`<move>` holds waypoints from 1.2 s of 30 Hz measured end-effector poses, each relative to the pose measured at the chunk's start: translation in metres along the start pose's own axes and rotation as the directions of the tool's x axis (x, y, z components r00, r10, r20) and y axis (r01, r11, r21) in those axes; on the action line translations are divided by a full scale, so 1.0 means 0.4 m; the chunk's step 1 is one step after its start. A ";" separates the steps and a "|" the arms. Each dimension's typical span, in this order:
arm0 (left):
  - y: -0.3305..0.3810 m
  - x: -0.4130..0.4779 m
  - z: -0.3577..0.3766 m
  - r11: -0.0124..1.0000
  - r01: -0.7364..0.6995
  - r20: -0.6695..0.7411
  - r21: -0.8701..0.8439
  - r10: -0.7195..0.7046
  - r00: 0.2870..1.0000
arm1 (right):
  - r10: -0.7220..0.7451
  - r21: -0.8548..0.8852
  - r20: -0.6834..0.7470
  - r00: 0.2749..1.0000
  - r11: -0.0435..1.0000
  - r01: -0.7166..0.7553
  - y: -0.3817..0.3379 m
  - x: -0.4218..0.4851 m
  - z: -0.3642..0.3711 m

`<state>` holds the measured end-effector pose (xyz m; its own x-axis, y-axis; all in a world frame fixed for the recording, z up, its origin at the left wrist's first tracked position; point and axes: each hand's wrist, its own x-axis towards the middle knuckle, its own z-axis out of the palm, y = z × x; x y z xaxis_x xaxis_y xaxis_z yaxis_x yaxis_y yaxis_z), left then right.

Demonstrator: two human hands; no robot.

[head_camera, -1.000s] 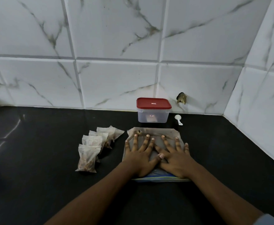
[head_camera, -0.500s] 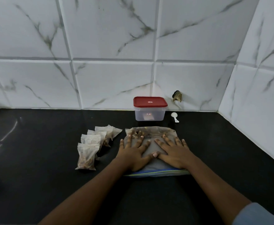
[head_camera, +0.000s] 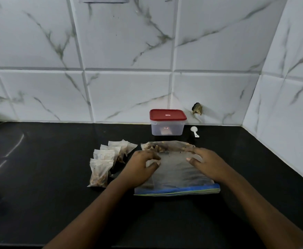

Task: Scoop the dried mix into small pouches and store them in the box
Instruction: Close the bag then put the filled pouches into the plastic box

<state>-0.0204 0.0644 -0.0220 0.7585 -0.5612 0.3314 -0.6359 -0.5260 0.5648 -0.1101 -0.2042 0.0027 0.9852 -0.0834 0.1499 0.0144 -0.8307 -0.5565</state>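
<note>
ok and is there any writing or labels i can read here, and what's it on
Small white label on the red lid: too blurred to read.
Red and white sticker on the front of the clear box: too blurred to read.
No text shows on the pouches, zip bag or scoop.

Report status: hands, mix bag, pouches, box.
Left hand curled on zip bag, grip unclear; right hand resting on it. Filled pouches beside bag, not boxed; box lid on. Scoop by box, nothing in the way.
</note>
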 end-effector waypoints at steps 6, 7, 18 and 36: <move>0.097 -0.123 0.024 0.969 -0.163 0.345 0.184 0.092 0.934 | -0.124 -0.160 0.263 0.957 0.972 0.170 -0.067 -0.135 0.038; 0.093 -0.127 0.039 0.955 -0.195 0.326 0.226 0.114 0.938 | -0.135 -0.189 0.303 0.943 0.962 0.198 -0.063 -0.144 0.050; 0.065 -0.108 0.041 0.999 -0.020 0.208 -0.031 0.026 0.978 | -0.119 -0.266 0.164 0.979 0.951 0.160 -0.067 -0.133 0.096; 0.066 -0.124 0.077 0.961 -0.102 0.091 0.255 0.082 0.993 | -0.187 -0.336 0.030 0.982 0.923 0.186 -0.042 -0.156 0.155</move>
<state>-0.0793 0.0585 -0.0468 0.6880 -0.6579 0.3064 -0.7254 -0.6115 0.3159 -0.1611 -0.1511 -0.0480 0.9699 0.0898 0.2262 0.1389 -0.9675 -0.2114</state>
